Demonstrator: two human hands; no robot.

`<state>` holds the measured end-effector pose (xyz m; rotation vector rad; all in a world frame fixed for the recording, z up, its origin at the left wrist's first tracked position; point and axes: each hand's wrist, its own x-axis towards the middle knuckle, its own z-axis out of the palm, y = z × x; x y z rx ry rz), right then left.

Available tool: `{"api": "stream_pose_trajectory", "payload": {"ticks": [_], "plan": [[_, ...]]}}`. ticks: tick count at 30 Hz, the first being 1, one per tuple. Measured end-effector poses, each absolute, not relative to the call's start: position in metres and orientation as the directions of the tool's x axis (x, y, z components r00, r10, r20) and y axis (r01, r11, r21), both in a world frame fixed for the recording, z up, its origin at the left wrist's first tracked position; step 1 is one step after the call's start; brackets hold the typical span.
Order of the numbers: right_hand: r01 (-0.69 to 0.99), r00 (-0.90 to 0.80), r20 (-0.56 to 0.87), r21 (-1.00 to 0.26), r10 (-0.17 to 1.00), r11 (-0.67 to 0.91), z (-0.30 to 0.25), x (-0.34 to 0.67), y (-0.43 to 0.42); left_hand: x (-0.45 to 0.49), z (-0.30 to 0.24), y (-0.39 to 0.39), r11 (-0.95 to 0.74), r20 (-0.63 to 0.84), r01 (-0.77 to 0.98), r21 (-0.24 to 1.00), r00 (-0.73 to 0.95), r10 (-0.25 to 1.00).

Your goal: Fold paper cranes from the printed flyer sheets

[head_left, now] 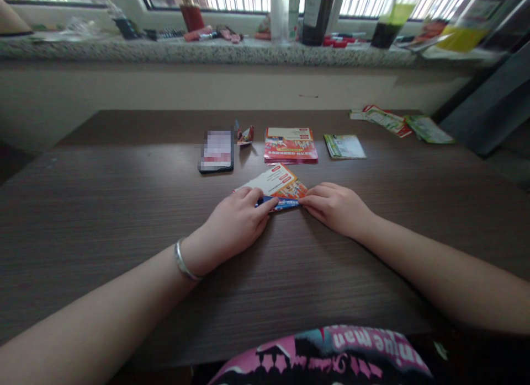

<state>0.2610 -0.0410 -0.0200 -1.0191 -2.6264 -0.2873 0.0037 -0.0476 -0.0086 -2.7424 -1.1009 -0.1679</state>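
A printed paper sheet, orange and white with a blue folded edge, lies at a slant on the table. My left hand rests over its left part, fingers closed on the blue fold and hiding that corner. On the right corner of the fold, my right hand pinches the paper between thumb and fingers. Just beyond the sheet sits a stack of red and white leaflets. A small folded paper piece stands to the left of the stack.
A phone with a blurred screen lies left of the folded piece. To the right are a small stack of green and white cards and several more loose cards. Bottles and small items crowd the granite windowsill behind the table.
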Motion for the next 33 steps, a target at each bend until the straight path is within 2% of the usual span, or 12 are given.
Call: {"api": "stream_pose_trajectory", "payload": {"ticks": [12, 23, 28, 33], "plan": [[0.72, -0.684, 0.281, 0.111, 0.674, 0.685, -0.0174, 0.2633, -0.0446, 0.0044, -0.0093, -0.0479, -0.731, 0.174, 0.654, -0.192, 0.756, 0.631], [0.729, -0.666, 0.312, 0.079, 0.678, 0.68, -0.0173, 0.2632, -0.0424, 0.004, -0.0124, -0.0506, -0.708, 0.175, 0.691, -0.145, 0.722, 0.669], [0.72, -0.676, 0.308, 0.083, 0.669, 0.689, -0.0159, 0.2628, -0.0425, 0.0028, -0.0158, -0.0514, -0.736, 0.238, 0.665, -0.126, 0.741, 0.628], [0.715, -0.681, 0.303, 0.076, 0.667, 0.695, -0.0155, 0.2626, -0.0421, 0.0049, -0.0113, -0.0521, -0.773, 0.165, 0.623, -0.115, 0.78, 0.604]]}}
